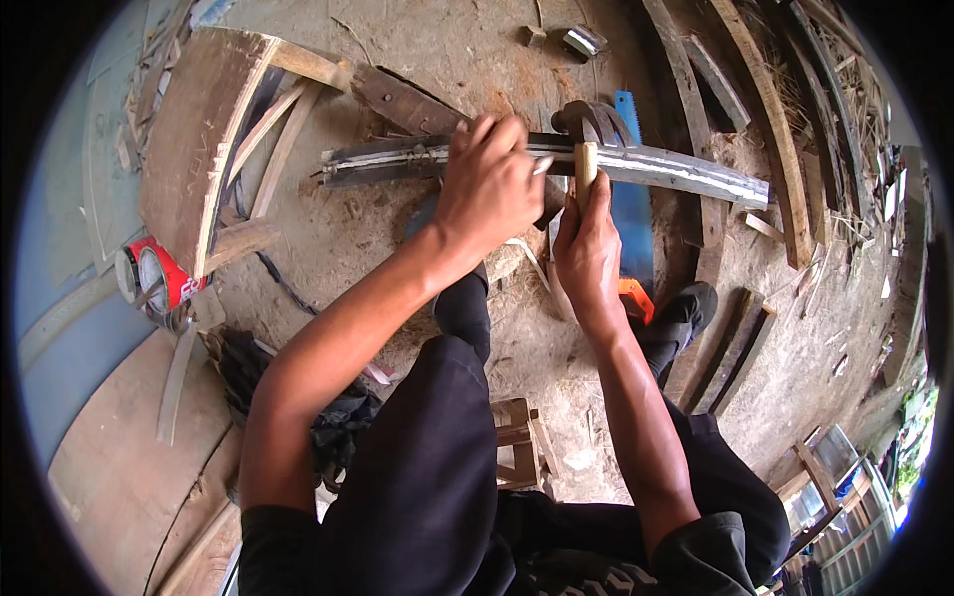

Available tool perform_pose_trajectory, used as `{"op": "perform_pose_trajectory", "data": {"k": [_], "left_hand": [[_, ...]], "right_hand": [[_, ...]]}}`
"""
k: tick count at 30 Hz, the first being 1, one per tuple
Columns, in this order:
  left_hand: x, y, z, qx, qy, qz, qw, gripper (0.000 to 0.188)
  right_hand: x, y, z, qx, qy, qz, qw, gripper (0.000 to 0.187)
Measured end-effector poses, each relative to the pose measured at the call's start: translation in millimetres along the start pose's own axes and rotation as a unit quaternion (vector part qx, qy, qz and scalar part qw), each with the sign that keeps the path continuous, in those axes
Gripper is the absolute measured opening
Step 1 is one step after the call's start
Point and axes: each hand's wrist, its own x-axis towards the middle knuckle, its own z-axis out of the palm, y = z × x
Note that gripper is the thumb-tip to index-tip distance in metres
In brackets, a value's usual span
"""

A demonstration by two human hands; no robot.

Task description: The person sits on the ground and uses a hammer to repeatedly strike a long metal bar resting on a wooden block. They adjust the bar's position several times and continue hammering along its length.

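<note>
The left hand (pixel 489 184) could get a bad bump, because its fingers are so near the hammer (pixel 586 164). A slip of the grip would do it. The bar (pixel 686 169) lies across the space in front of the person's feet, and it might tip if pushed hard at one end. The saw (pixel 633 238) runs under the bar (ouch, those teeth!), so a hand that slides off could get scratched.

The right hand (pixel 589 243) is wrapped around the hammer's handle, with its arm nearly straight. The left arm bends at the elbow and leans in, its hand over the bar with curled, blurry fingers. Whether they pinch the pale bit beside them, one cannot tell. The hands are near but apart.
</note>
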Motion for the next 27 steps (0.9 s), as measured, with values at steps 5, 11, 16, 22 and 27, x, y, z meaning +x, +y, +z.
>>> {"op": "perform_pose_trajectory", "data": {"k": [5, 11, 16, 22, 27], "left_hand": [[7.9, -4.0, -37.7, -0.078, 0.055, -0.005, 0.995, 0.034], [-41.7, -73.9, -19.2, 0.008, 0.123, -0.011, 0.992, 0.058], [-30.2, -78.4, 13.3, 0.071, 0.047, -0.054, 0.995, 0.08], [-33.6, -89.2, 6.8, 0.038, 0.057, -0.043, 0.997, 0.077], [-27.5, -92.8, -1.3, 0.021, 0.024, -0.045, 0.998, 0.076]], "right_hand": [[0.0, 9.7, 1.3, -0.009, 0.028, -0.044, 0.999, 0.054], [3.7, 11.8, 2.2, 0.003, 0.014, -0.031, 0.999, 0.057], [6.5, -11.4, -27.7, 0.112, -0.024, 0.04, 0.993, 0.064], [0.4, -95.3, -95.1, 0.333, -0.105, 0.046, 0.936, 0.049], [3.1, -110.3, -124.0, 0.359, -0.209, 0.041, 0.909, 0.1]]}}
